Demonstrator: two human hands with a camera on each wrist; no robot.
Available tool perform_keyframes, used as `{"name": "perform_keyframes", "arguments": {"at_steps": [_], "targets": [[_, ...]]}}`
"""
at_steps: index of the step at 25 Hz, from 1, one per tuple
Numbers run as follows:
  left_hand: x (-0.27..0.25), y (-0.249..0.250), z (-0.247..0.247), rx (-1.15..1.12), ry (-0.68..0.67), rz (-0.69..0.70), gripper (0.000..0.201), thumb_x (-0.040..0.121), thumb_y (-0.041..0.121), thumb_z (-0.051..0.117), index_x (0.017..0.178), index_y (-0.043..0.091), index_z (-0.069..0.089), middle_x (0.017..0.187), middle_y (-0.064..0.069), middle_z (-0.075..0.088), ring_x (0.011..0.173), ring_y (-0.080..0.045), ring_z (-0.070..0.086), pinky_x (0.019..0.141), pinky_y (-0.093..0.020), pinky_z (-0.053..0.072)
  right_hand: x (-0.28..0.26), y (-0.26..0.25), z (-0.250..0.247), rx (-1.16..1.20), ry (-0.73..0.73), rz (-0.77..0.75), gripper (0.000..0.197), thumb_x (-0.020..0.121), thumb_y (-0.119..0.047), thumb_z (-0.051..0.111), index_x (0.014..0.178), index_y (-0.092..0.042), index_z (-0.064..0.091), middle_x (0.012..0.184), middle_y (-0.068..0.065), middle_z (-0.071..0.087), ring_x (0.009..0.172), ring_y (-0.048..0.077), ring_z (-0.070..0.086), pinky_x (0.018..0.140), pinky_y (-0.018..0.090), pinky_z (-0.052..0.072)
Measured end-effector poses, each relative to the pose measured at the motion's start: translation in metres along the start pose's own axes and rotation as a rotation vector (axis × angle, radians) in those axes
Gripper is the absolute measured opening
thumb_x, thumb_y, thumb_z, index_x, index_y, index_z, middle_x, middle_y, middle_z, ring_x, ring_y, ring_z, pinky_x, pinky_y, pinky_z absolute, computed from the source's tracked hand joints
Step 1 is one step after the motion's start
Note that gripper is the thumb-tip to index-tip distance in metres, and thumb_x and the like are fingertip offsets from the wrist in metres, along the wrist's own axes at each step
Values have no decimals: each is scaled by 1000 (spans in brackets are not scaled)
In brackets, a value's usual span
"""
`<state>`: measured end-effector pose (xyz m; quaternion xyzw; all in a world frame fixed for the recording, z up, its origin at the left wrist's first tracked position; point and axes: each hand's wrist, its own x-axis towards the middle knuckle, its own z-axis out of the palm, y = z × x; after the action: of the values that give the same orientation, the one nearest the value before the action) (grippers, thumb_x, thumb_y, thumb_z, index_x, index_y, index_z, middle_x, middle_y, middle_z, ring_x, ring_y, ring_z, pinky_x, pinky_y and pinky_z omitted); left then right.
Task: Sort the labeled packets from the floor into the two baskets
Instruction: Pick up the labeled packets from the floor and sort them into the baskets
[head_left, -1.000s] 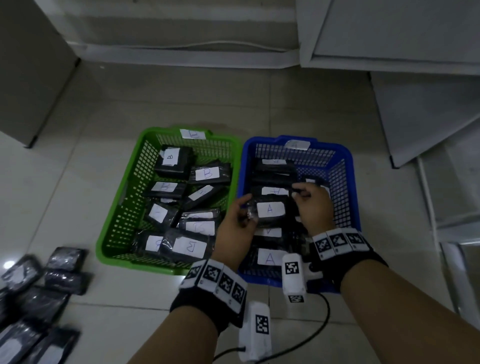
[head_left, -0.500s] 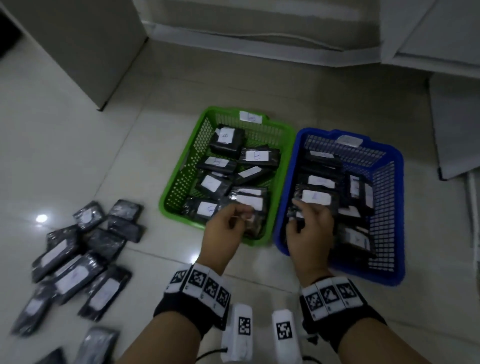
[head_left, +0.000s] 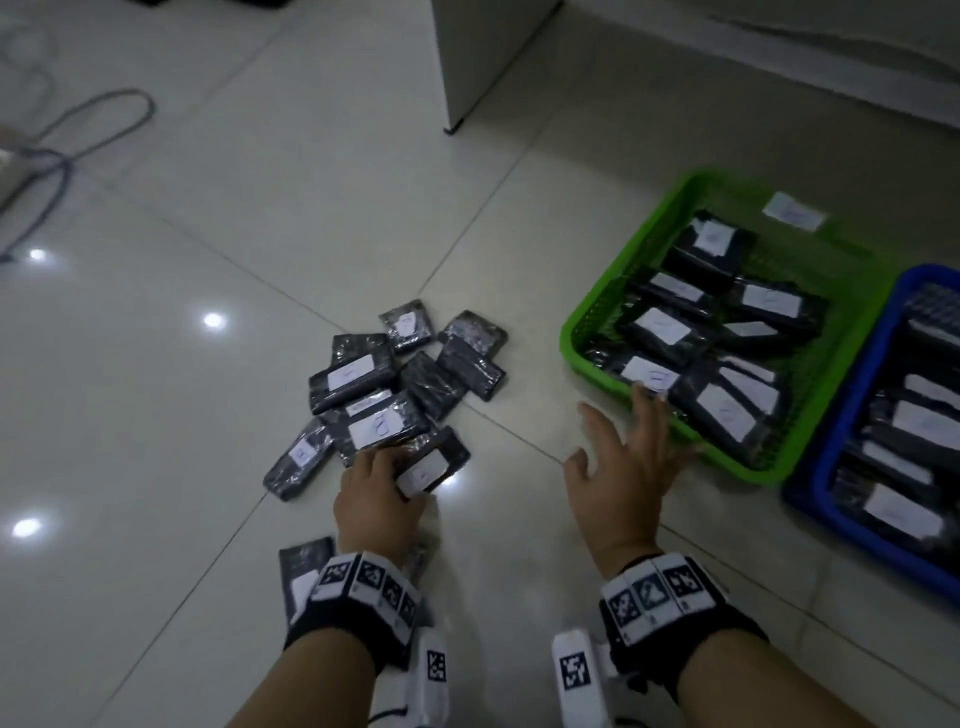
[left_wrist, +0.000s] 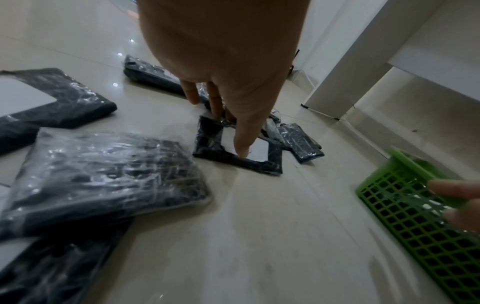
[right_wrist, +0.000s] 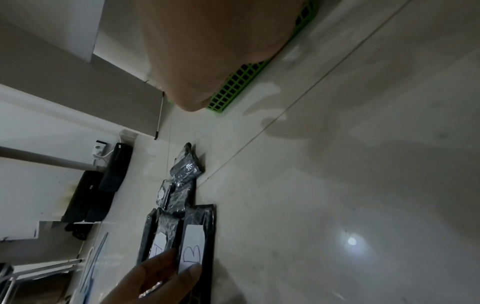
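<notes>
Several black wrapped packets (head_left: 363, 384) with white labels lie in a heap on the tiled floor. My left hand (head_left: 400, 467) is down on the nearest one, a packet marked B (head_left: 434, 465). Its thumb presses the label (left_wrist: 257, 152) and its fingers hook the packet's far edge. In the right wrist view the B label (right_wrist: 193, 244) shows beside that thumb. My right hand (head_left: 628, 431) hovers empty with fingers spread, over the near left corner of the green basket (head_left: 576, 322). The green basket holds several labeled packets. The blue basket (head_left: 826, 467), also filled, stands to its right.
One more packet (head_left: 301, 571) lies on the floor by my left wrist. A white cabinet (head_left: 478, 62) stands behind the heap, and cables (head_left: 67, 156) loop across the floor at far left. Black devices (right_wrist: 103, 185) sit against the wall. Bare tiles separate the heap from the green basket.
Both hands have left the baskets and the view has swung left to the heap. My left hand has come down onto the B packet. My right hand has opened beside the green basket.
</notes>
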<state>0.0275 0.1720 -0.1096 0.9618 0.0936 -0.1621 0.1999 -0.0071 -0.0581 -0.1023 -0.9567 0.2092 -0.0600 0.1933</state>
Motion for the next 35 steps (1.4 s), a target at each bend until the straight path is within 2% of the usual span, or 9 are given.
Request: {"name": "perform_keyframes", "arguments": {"at_steps": [4, 7, 11, 16, 19, 21, 24, 28, 35], "targets": [[-5, 9, 7, -27, -91, 26, 34, 74, 24, 71, 105, 27, 58, 113, 2, 52, 103, -22, 54, 87, -34, 44, -2, -4, 0, 10, 6, -9, 56, 72, -7, 61, 124, -27, 60, 156, 10, 22, 147, 28, 7, 113, 62, 3], [-6, 13, 4, -326, -141, 30, 21, 76, 19, 73, 86, 30, 58, 97, 6, 56, 85, -13, 57, 78, -28, 47, -1, -20, 11, 107, -111, -146, 56, 77, -1, 55, 128, -23, 56, 155, 6, 24, 146, 23, 9, 117, 50, 21], [1, 19, -11, -807, -136, -133, 24, 83, 7, 65, 94, 29, 68, 86, 2, 72, 77, -15, 67, 69, -25, 53, 35, -48, 30, 215, -314, -130, 55, 89, -6, 50, 141, -20, 40, 152, 3, 29, 140, 19, 24, 112, 29, 30], [19, 14, -27, -1095, -53, -236, 26, 87, 2, 59, 107, 18, 64, 93, -9, 69, 77, -21, 64, 73, -40, 55, 81, -80, 54, 277, -288, 132, 47, 86, -10, 59, 131, -15, 45, 123, 9, 55, 111, 26, 55, 86, 29, 45], [25, 16, -32, -1164, -64, -252, 22, 86, 8, 64, 104, 21, 61, 99, -12, 67, 79, -21, 64, 80, -48, 56, 85, -88, 54, 215, -262, 169, 28, 87, -7, 56, 113, -15, 57, 118, 8, 54, 92, 24, 57, 75, 23, 40], [28, 23, -33, -1214, -59, -256, 22, 87, 7, 64, 106, 17, 59, 101, -12, 66, 77, -18, 65, 77, -47, 58, 83, -86, 48, 322, -218, 176, 20, 86, -7, 56, 103, -17, 62, 115, 7, 51, 83, 21, 57, 77, 24, 46], [31, 37, -35, -1283, -19, -251, 23, 86, 8, 66, 106, 16, 59, 102, -14, 69, 77, -17, 67, 73, -41, 58, 83, -76, 34, 570, -105, 94, 23, 81, 1, 60, 94, -17, 65, 110, 7, 52, 92, 25, 63, 88, 26, 51], [29, 53, -44, -1383, -14, -251, 27, 85, 10, 68, 108, 11, 54, 82, -2, 69, 59, -5, 65, 49, -22, 52, 81, -62, 8, 860, -29, 79, 21, 81, -1, 66, 90, -20, 65, 115, 5, 53, 110, 18, 60, 99, 26, 47], [31, 80, -45, -1380, 0, -254, 21, 87, 19, 66, 100, 7, 56, 87, -10, 70, 73, -13, 68, 60, -22, 54, 86, -35, -27, 1007, -13, 156, 13, 87, 0, 61, 91, -13, 60, 98, 9, 67, 95, 17, 66, 87, 24, 53]]}}
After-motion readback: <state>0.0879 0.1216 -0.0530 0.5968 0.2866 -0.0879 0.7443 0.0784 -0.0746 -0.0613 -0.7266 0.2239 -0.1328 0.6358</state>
